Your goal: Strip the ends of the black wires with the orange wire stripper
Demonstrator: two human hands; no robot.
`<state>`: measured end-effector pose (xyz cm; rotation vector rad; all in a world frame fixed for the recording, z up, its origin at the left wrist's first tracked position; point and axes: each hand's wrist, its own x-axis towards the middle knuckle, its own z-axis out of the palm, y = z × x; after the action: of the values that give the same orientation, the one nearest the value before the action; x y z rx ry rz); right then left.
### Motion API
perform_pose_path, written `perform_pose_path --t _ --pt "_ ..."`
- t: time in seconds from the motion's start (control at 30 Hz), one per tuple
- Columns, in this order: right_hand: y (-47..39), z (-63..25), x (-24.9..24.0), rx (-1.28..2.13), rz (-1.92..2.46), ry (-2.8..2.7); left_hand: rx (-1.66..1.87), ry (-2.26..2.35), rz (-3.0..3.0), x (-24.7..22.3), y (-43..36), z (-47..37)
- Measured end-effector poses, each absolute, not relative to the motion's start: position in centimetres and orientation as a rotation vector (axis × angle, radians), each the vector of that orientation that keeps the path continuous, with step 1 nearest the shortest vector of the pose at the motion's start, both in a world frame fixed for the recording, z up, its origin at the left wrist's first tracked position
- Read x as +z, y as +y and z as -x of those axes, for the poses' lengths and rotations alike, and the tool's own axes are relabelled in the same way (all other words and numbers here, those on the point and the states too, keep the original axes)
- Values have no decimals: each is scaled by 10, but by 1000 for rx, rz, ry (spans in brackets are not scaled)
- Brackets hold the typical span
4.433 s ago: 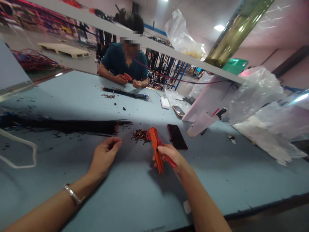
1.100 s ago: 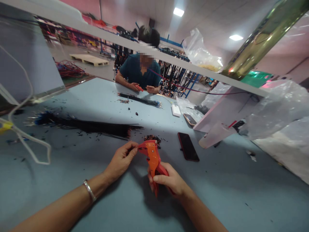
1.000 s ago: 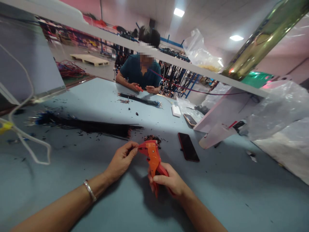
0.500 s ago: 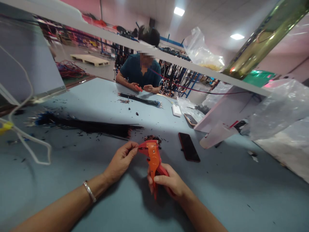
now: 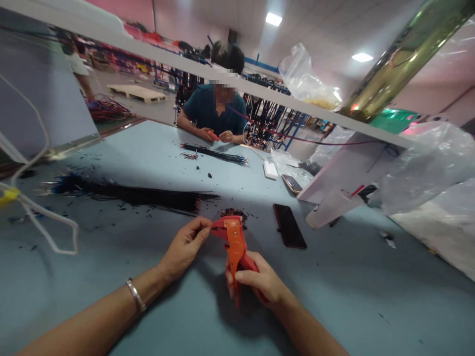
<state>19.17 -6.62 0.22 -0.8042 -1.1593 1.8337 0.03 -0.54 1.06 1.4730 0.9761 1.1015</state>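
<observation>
My right hand (image 5: 260, 279) is wrapped round the handles of an orange and red wire stripper (image 5: 234, 242), whose head points left. At the tool's jaws, my left hand (image 5: 185, 244) is closed in a pinch; what lies between its fingertips is too small to make out. Behind my left hand a long bundle of black wires (image 5: 148, 195) lies on the blue-grey table, with blue and bare ends at the left. A small pile of dark and copper-coloured scraps (image 5: 232, 212) sits just beyond the tool's head.
A dark phone (image 5: 289, 226) lies right of the tool. Farther back are a white box (image 5: 270, 170), another phone (image 5: 291, 183) and a second wire bundle (image 5: 217, 154). Across the table sits a person (image 5: 211, 111) holding a red tool. A white cable (image 5: 48, 237) loops at left.
The view has shifted very slightly. The handles of the stripper look a little closer together in my right hand. Another person has come into view at the far left back.
</observation>
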Motion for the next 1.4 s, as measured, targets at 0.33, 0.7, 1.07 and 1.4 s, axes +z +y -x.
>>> perform_pose_path --t 0.33,0.7,1.07,1.4 --pt "-69 -188 -5 1795 891 -1120 1079 963 -1324 13 -7 -3" --pt "-72 -183 -7 1695 964 -1213 1064 946 -1201 5 -7 -7" --pt "-74 -180 -11 1684 997 -1192 1059 951 -1179 6 -8 -6" --pt "-73 -177 -10 1644 1042 -1148 1050 960 -1188 7 -9 -6"
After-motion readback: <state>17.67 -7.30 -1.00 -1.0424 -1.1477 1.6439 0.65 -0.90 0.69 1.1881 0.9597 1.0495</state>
